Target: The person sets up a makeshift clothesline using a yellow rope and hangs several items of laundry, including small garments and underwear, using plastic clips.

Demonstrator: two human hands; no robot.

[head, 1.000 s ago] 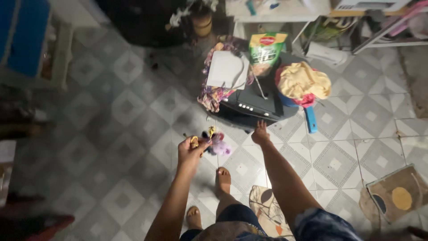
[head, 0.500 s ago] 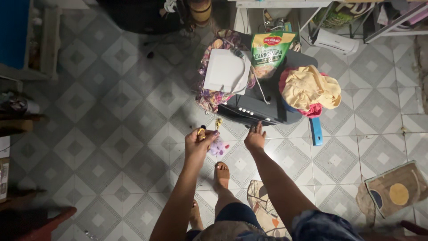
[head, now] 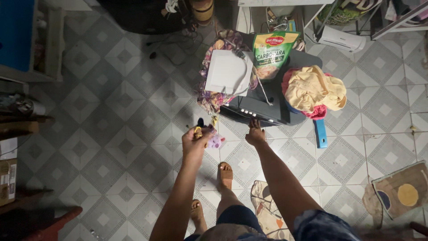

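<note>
While L hand (head: 195,142) grips small toy (head: 213,139), R hand (head: 255,135) open.

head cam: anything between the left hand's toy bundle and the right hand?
Nothing: only bare patterned floor tile lies between the small purple-and-yellow toy bundle in the left hand and the empty right hand, seen in the head view.

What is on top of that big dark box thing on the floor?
On the dark grey box-shaped device lie a white square board, a green food pouch and a floral cloth. Its top is mostly covered.
</note>
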